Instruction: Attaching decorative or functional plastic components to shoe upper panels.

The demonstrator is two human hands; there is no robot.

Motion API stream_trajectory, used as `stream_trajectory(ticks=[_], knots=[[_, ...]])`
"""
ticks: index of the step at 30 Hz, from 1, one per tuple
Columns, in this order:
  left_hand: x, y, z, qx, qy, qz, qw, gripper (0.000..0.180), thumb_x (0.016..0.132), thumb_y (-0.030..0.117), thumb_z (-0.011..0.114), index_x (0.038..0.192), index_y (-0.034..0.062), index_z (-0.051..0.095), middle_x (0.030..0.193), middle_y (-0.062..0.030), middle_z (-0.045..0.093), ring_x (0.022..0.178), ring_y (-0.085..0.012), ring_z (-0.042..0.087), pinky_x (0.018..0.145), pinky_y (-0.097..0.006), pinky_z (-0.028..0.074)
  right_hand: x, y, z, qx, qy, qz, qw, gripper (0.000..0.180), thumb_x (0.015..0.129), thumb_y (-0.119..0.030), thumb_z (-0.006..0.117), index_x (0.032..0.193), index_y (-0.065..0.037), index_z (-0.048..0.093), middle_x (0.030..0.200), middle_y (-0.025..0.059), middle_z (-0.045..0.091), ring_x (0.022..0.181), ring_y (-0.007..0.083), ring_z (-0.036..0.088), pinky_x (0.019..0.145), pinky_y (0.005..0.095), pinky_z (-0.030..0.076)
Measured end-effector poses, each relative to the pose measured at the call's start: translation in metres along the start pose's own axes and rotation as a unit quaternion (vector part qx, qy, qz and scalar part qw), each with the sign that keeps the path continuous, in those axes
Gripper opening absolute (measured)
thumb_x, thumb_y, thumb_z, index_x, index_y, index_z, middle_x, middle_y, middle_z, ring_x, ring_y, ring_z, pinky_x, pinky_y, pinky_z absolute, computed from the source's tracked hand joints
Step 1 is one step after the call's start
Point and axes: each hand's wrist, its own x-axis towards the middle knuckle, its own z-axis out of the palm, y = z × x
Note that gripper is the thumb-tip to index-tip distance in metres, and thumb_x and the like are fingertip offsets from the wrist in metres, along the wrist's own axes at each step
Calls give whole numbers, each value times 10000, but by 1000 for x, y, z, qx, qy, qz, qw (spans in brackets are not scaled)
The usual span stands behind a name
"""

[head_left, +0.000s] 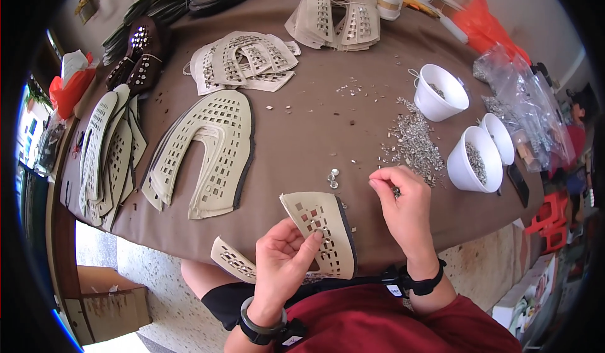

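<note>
My left hand (285, 252) grips a beige shoe upper (336, 239) with rows of square cut-outs and a dark edge, the thumb pressed on its face. One arm of this U-shaped piece hangs over my lap, partly hidden by the hand. My right hand (406, 205) is raised beside it, thumb and forefinger pinched together. Small grey metal studs (396, 191) show under its curled fingers; whether the fingertips hold one is too small to tell. Just beyond lies a loose pile of metal studs (416, 145). A few clear round gems (333, 178) sit between the hands.
Stacked beige uppers (217, 139) lie at left, with more perforated pieces (107, 151) beside them and bundles (337, 13) at the back. White cups (438, 95) of studs stand at right near clear plastic bags (523, 107). A dark phone (518, 186) rests near the brown tablecloth's right edge.
</note>
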Motion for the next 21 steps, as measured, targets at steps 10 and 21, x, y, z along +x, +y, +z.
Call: stream_trajectory(ticks=[10,21], knots=[[0,0,3,15,9,-5,1000,306,928,-59,647,1228,-94,601,1079,-130,714,964,-128,686,843,-242,557,-22,-44,9,226,-127,17,965,88,861,14,719,944,-17,722,900,71,655,777,170,661,684,275,531],[-2,0,3,30,15,-8,999,296,925,-53,657,1216,-85,618,1021,-100,725,894,-101,689,783,-230,566,-23,-38,26,166,-58,-32,984,107,813,-9,770,910,-39,738,1045,100,627,826,183,641,709,303,533]])
